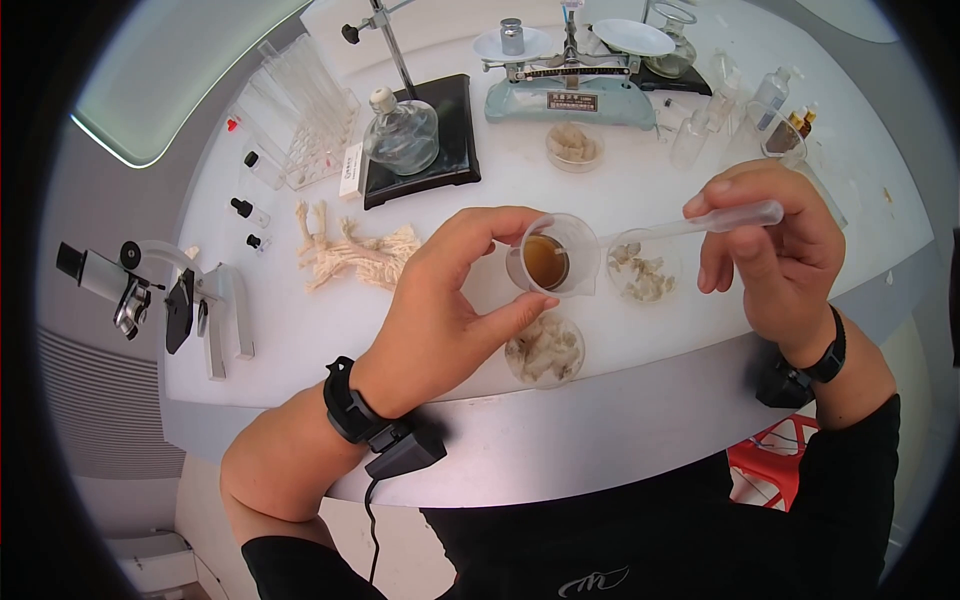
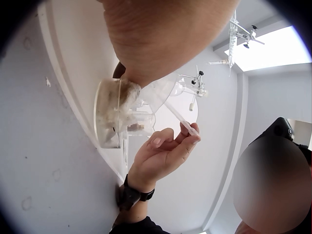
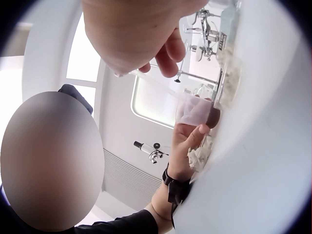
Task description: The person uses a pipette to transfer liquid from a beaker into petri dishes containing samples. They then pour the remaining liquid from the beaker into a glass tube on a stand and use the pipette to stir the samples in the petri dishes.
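Note:
The left hand [image 1: 440, 300] grips a clear plastic beaker [image 1: 575, 255], tilted, with brown liquid [image 1: 545, 262] at its bottom. Between thumb and fingers the right hand [image 1: 775, 250] pinches a translucent dropper [image 1: 735, 217], whose thin end points into the beaker's mouth. Under the left hand's thumb lies a dish of whitish, fluffy pieces [image 1: 546, 350], and a second dish of pieces [image 1: 643, 272] sits between the hands. In the right wrist view the beaker [image 3: 194, 111] is in the left hand [image 3: 183, 146], with the dropper [image 3: 161, 87] reaching to it.
A balance [image 1: 570, 100] stands at the back, with a dish of pale pieces [image 1: 574, 146] before it. A glass burner [image 1: 402, 135] on a black stand base, a tube rack [image 1: 310, 130], chicken feet [image 1: 355, 252] and a microscope [image 1: 190, 300] are left; bottles [image 1: 772, 95] are at the back right.

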Demonstrator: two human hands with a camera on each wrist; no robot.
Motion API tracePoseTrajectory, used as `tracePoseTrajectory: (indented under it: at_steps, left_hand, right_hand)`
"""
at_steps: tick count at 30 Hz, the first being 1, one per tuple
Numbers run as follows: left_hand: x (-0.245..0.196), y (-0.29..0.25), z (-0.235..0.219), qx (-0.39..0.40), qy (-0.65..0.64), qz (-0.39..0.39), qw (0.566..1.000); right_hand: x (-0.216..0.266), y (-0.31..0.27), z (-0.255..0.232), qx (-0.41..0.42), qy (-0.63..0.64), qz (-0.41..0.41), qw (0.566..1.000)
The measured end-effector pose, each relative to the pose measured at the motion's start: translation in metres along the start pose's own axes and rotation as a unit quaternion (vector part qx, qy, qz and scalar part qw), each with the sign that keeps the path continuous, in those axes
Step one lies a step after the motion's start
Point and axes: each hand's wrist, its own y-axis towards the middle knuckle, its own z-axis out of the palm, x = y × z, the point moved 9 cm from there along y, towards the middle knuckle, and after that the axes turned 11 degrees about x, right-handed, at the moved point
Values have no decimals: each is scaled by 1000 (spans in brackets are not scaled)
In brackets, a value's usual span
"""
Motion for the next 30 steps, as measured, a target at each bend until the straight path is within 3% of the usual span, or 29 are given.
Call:
tracePoseTrajectory:
  at_steps: [18,24,26,30]
  left_hand:
    - [-3,2,-1,1,1,8,1000]
    - [-2,2,-1,-1,1,7,1000]
    - [-2,1,-1,0,2,7,1000]
    - [-2,1,-1,-2,1,8,1000]
  right_hand:
    - [8,5,6,49,-88,6,995]
    - [7,5,3,-11,-53,13,998]
    - [11,6,5,37,-95,7,995]
    - [12,3,6,44,-90,-6,995]
